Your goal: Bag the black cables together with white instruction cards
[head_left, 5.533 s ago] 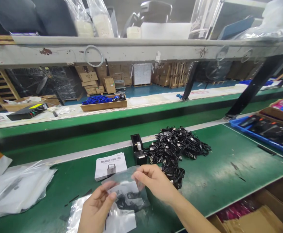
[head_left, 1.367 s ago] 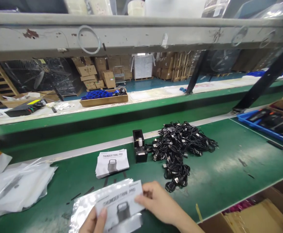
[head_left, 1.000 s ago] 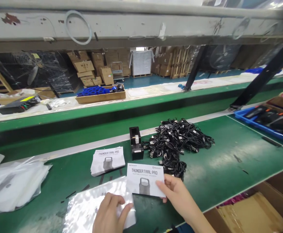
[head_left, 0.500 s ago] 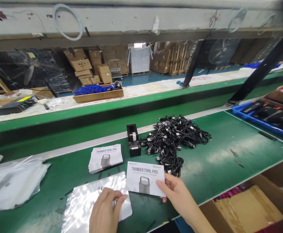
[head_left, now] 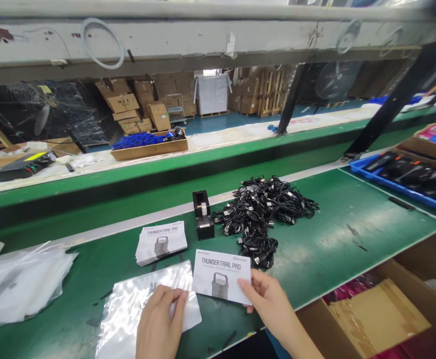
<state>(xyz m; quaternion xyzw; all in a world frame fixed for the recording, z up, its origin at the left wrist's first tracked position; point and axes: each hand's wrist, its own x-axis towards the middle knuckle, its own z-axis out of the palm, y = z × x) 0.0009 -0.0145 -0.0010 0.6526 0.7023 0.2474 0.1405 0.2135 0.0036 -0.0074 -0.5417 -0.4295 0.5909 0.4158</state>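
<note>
My right hand pinches the right edge of a white "Thunder Trail Pro" booklet, held just above the green table. My left hand rests on a stack of clear plastic bags, its fingers curled over the top bag's right edge. A stack of the same booklets lies behind the bags. A black tape dispenser stands behind the held booklet. A heap of black cables lies to the right of the dispenser.
More plastic bags lie at the far left. A blue tray of dark devices sits at the right. Cardboard boxes stand below the table's front edge. A green conveyor runs behind, and a shelf beam hangs overhead.
Over the last second my right hand has drawn the booklet away from the bags, and it now hovers beside them. My left hand slid back slightly on the bag stack.
</note>
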